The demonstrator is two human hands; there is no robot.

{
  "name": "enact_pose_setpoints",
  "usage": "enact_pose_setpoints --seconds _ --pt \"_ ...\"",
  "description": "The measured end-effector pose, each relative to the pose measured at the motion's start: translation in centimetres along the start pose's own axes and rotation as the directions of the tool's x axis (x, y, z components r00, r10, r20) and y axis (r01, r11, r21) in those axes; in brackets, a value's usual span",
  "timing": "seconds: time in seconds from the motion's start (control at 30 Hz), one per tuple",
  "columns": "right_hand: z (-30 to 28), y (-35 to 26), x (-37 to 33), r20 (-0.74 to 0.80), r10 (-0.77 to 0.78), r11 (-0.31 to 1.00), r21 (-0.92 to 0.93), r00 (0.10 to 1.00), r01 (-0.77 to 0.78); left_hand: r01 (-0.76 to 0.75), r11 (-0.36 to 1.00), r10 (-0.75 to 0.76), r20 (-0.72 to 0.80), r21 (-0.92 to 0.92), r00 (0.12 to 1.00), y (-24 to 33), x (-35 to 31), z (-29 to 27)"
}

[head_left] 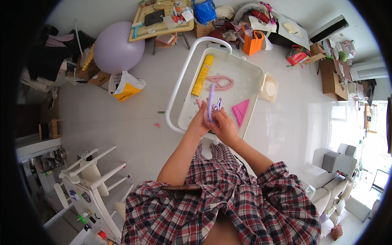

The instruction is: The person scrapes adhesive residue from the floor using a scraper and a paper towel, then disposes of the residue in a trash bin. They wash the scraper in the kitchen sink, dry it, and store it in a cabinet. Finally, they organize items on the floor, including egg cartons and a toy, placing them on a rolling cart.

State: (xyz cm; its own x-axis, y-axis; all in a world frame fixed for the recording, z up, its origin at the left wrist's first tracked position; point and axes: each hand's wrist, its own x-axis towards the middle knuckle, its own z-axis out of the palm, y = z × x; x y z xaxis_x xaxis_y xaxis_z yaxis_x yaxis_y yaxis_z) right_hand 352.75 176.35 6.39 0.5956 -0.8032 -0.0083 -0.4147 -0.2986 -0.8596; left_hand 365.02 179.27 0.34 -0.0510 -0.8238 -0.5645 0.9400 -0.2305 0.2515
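Observation:
Both hands meet over the near part of a white tray cart (pixel 254 87). Between them is a light purple plastic piece (pixel 211 100) with a long upright strip and a looped part beside it; it looks like a folding hanger, partly covered by my fingers. My left hand (pixel 199 120) is closed around its left side. My right hand (pixel 223 124) pinches it from the right. Beyond the hands, a pink folded hanger (pixel 230 83) lies on the tray. A long yellow box (pixel 202 75) rests along the tray's left side, and a bright pink triangular piece (pixel 241 112) lies to the right.
A white tube handle (pixel 173 94) curves round the cart's left side. A cream container (pixel 268 87) stands at its right. Further off are a purple ball (pixel 119 47), a cluttered table (pixel 163 22), an orange bag (pixel 253 42) and, at the lower left, a white chair (pixel 96 175).

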Motion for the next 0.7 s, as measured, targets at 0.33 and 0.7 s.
enact_pose_setpoints --seconds 0.33,0.7 --pt "-1.1 -3.0 0.3 -0.009 -0.218 0.955 -0.207 0.976 0.211 -0.122 0.993 0.12 0.148 0.005 0.982 1.9 -1.6 0.2" --pt "-0.2 12.0 12.1 -0.069 -0.113 0.797 -0.602 0.991 0.05 -0.115 0.988 0.126 0.108 -0.107 0.986 0.9 -5.8 1.7"
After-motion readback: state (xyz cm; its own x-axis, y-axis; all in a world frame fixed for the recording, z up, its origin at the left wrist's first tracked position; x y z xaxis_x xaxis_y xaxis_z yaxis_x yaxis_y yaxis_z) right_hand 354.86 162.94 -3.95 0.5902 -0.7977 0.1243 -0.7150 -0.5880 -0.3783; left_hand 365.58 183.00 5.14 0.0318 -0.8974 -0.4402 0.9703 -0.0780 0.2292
